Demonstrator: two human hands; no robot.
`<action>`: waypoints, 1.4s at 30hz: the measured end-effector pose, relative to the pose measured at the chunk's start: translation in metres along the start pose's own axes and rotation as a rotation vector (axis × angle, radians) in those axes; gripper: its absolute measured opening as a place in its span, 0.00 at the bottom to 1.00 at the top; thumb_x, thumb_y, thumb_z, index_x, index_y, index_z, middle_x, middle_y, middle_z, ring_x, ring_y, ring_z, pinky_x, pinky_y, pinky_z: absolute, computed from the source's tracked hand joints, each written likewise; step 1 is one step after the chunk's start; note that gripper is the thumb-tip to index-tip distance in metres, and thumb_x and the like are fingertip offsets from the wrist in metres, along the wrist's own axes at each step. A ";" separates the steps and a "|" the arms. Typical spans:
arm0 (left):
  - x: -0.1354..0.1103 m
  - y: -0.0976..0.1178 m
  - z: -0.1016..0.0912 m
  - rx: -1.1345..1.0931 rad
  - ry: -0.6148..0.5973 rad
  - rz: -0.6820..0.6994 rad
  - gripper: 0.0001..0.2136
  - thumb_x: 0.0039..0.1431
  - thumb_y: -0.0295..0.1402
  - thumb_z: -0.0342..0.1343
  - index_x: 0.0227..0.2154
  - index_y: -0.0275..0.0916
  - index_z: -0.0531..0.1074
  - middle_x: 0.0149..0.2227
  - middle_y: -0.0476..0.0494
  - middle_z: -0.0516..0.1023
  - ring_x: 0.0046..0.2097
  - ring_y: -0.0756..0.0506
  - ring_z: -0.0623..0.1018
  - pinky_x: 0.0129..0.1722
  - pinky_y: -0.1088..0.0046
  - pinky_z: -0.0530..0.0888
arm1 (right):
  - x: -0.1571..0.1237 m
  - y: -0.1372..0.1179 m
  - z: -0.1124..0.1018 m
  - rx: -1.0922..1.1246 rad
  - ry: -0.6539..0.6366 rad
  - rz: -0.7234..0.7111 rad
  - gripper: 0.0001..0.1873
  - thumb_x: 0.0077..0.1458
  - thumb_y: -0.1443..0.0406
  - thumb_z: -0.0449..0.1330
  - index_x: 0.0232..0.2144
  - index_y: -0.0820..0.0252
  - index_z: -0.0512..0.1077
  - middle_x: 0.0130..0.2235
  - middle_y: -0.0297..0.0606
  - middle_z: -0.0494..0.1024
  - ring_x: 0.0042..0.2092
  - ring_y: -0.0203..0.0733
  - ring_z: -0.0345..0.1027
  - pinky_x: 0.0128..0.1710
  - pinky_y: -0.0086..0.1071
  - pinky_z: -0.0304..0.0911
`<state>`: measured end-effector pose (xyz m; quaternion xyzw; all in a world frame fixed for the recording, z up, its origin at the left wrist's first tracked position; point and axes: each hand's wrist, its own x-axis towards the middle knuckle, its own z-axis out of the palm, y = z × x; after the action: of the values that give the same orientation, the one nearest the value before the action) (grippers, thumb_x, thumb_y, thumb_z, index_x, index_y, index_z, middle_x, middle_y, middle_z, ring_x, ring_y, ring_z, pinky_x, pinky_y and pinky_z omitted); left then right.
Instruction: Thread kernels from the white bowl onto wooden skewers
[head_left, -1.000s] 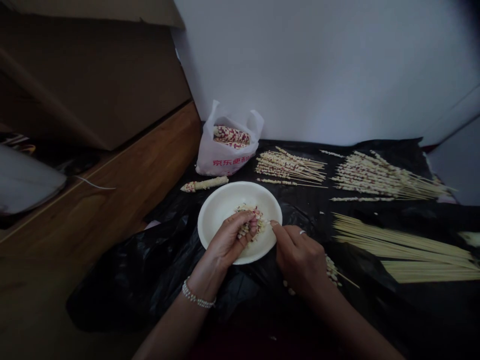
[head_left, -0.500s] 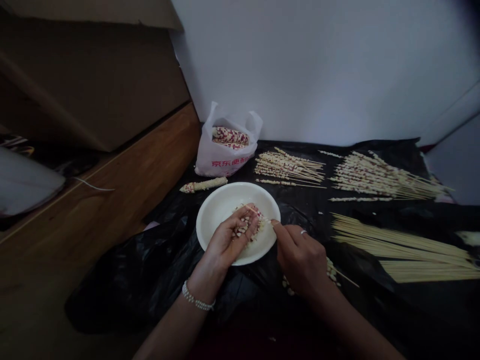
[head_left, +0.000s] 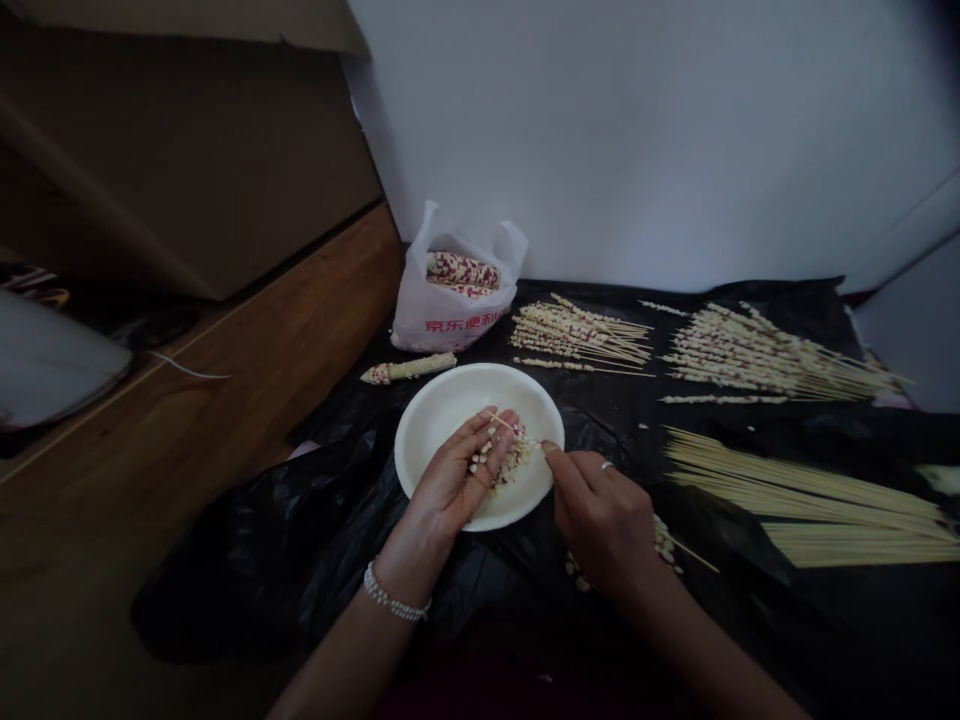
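Note:
Over a white bowl (head_left: pixel 411 420), my left hand (head_left: pixel 450 475) is closed around a bamboo skewer (head_left: pixel 501 420) whose bare tip sticks out past the fingers. White and purple corn kernels (head_left: pixel 510 465) lie in the bowl under this hand, and some appear to sit in its cupped fingers. My right hand (head_left: pixel 604 505), with a ring on one finger, pinches the other end of the same skewer at the bowl's right rim. A few kernels are threaded on the skewer between both hands. The exact grip of the right fingertips is partly hidden.
Behind the bowl are a partly stripped corn cob (head_left: pixel 409 368) and a plastic bag (head_left: pixel 450 315) of cobs. Kernel-laden skewers (head_left: pixel 574 332) lie in two bunches, the larger bunch (head_left: pixel 742 350) farther right. Bare skewers (head_left: pixel 810 495) rest on black plastic sheeting (head_left: pixel 300 550). More kernels (head_left: pixel 664 545) are beside my right wrist.
The view has shifted very slightly. My left fingers have moved a little on the skewer, and its bare tip shows somewhat more clearly. My right hand keeps its pinch in nearly the same place.

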<state>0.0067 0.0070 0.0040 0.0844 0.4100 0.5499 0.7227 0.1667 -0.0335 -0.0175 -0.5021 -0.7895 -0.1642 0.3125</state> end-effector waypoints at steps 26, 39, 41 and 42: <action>0.008 -0.003 -0.005 -0.015 0.052 0.082 0.09 0.53 0.16 0.56 0.36 0.31 0.77 0.36 0.41 0.79 0.35 0.53 0.79 0.38 0.82 0.77 | -0.001 0.001 0.000 -0.018 -0.007 -0.020 0.13 0.59 0.73 0.53 0.44 0.65 0.73 0.28 0.35 0.75 0.30 0.35 0.64 0.29 0.31 0.52; 0.003 -0.004 -0.003 0.047 0.037 0.130 0.09 0.53 0.21 0.59 0.38 0.32 0.77 0.42 0.39 0.81 0.44 0.49 0.79 0.43 0.80 0.76 | -0.001 0.001 -0.001 -0.078 -0.062 -0.023 0.15 0.59 0.74 0.52 0.45 0.66 0.73 0.27 0.35 0.73 0.30 0.37 0.63 0.29 0.32 0.51; 0.003 -0.004 -0.004 0.052 0.025 0.134 0.10 0.54 0.21 0.59 0.39 0.33 0.77 0.43 0.39 0.80 0.45 0.48 0.79 0.44 0.79 0.76 | -0.001 0.001 -0.002 -0.085 -0.062 -0.018 0.15 0.58 0.74 0.52 0.44 0.66 0.74 0.27 0.35 0.73 0.29 0.37 0.62 0.29 0.32 0.51; 0.004 -0.004 -0.004 0.056 0.022 0.136 0.10 0.54 0.22 0.59 0.39 0.33 0.77 0.44 0.39 0.80 0.45 0.49 0.79 0.45 0.78 0.76 | -0.001 0.001 -0.002 -0.086 -0.064 -0.020 0.15 0.58 0.74 0.52 0.44 0.66 0.74 0.27 0.35 0.73 0.29 0.37 0.62 0.29 0.32 0.51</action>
<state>0.0071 0.0075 -0.0028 0.1262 0.4262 0.5869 0.6767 0.1680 -0.0350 -0.0162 -0.5121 -0.7962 -0.1849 0.2638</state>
